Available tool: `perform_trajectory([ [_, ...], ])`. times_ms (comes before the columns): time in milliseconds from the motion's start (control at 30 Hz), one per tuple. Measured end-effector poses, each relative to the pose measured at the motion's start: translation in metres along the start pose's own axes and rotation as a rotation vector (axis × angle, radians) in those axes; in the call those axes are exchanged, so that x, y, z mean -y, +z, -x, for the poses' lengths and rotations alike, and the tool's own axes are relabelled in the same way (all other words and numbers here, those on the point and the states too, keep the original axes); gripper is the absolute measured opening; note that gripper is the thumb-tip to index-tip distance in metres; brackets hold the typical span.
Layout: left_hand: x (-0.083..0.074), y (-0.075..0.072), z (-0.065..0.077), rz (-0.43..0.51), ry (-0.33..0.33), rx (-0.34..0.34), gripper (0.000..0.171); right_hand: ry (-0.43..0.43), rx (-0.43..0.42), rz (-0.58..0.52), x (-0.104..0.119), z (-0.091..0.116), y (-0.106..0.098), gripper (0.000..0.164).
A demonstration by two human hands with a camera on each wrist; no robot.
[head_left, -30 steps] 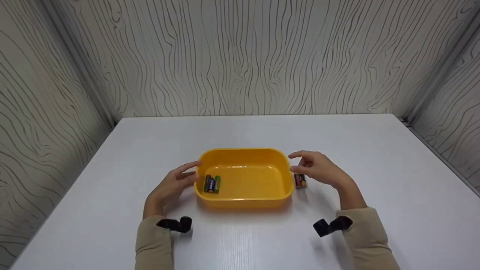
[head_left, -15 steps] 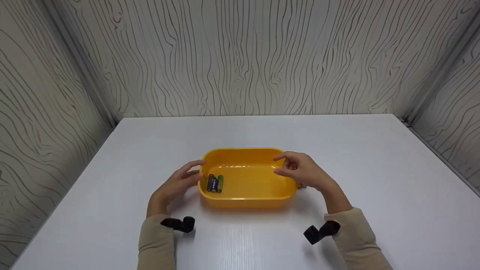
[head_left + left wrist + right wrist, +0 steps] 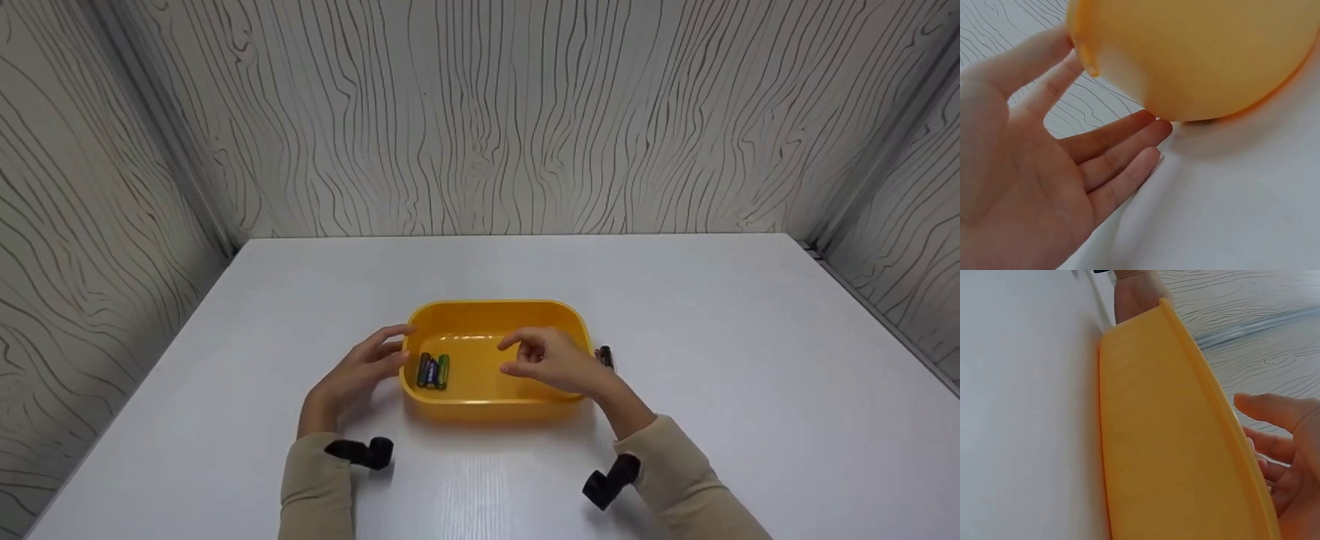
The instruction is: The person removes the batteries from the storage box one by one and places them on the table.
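A yellow plastic tub [image 3: 495, 411] stands on the white table. Inside, at its left end, three batteries lie side by side: a dark one [image 3: 424, 370], a purple-blue one [image 3: 432, 373] and a green one [image 3: 443, 371]. My left hand [image 3: 352, 381] is at the tub's left end with fingers fairly straight; in the left wrist view, fingertips touch its rim and outer wall. My right hand [image 3: 551, 361] hovers over the tub, thumb and index finger apart with nothing between them, the other fingers bent. Its wrist crosses the right rim.
Just outside the tub's right end lie more batteries [image 3: 607, 355], a black one and a reddish one, partly hidden by the rim and right arm. The white table [image 3: 480, 480] meets wood-grain panels [image 3: 480, 120] at the back and sides.
My right hand has moved left, from beside the batteries outside the tub to over the tub's middle. The tub has shifted slightly right, with my left hand following at its end.
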State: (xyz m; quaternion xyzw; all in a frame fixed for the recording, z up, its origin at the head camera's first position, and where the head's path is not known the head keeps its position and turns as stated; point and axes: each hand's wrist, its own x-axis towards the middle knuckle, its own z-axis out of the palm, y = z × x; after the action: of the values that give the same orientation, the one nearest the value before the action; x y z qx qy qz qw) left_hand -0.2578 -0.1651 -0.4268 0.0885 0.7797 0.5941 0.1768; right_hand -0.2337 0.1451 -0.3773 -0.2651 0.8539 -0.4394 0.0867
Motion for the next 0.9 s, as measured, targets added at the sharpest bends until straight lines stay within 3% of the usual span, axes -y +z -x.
perform_trajectory([
  [233,0.002,-0.003,-0.001,-0.005,0.013,0.013,0.047,-0.008,0.043,0.006,0.009,-0.012,0.017,0.035],
  [667,0.005,-0.002,-0.003,0.001,0.007,0.001,0.048,0.120,0.112,0.051,0.011,-0.028,0.039,0.034],
  [900,0.006,-0.004,-0.003,-0.004,0.003,0.007,0.049,0.171,0.105,-0.005,0.014,-0.039,0.043,0.035],
])
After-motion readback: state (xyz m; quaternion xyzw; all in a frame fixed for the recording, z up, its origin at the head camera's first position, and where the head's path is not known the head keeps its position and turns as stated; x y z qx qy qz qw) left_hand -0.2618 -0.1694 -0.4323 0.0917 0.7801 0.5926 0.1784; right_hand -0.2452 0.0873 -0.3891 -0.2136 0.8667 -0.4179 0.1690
